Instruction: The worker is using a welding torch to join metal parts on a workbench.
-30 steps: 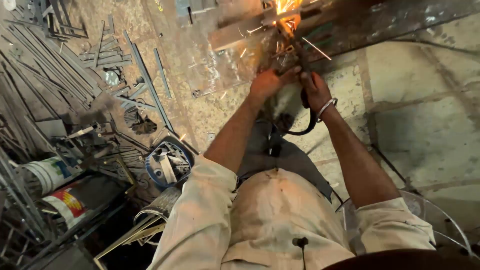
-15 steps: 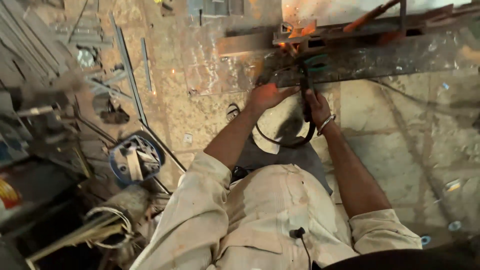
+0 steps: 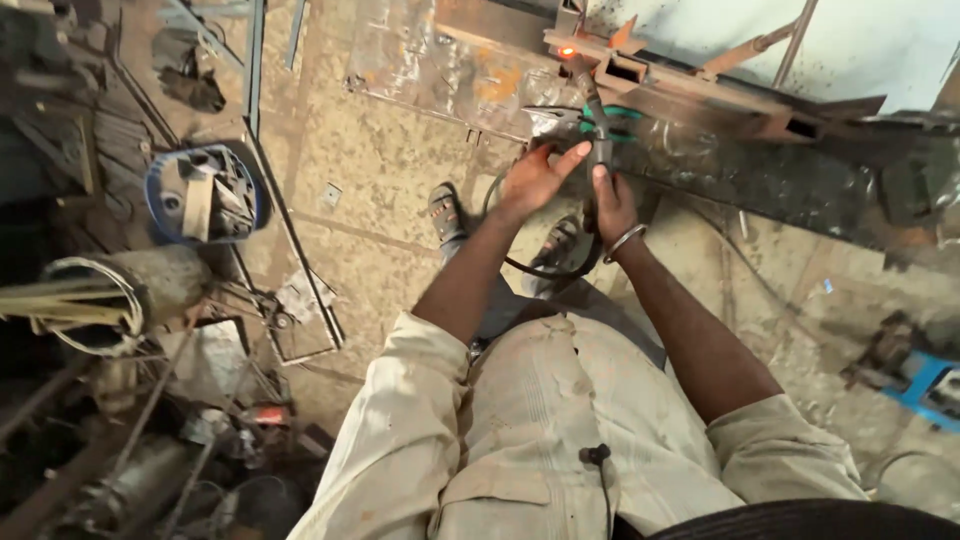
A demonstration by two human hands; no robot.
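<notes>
My right hand, a metal bangle on its wrist, is closed around the dark handle of a welding electrode holder. The rod runs up to a small orange glow on a rusty steel frame. My left hand sits just left of the holder with fingers spread, one fingertip touching it. A black cable loops below both hands. Green-handled pliers lie on the frame beside the holder.
My sandalled feet stand on a dusty stone floor. A blue basket of metal scraps, long steel bars and a wire-wrapped pipe bundle crowd the left. A steel plate lies ahead, a blue object at right.
The bright sparks at the weld have died to a small glow at the rod tip. My left hand has opened its fingers beside the holder. My view has swung towards the frame.
</notes>
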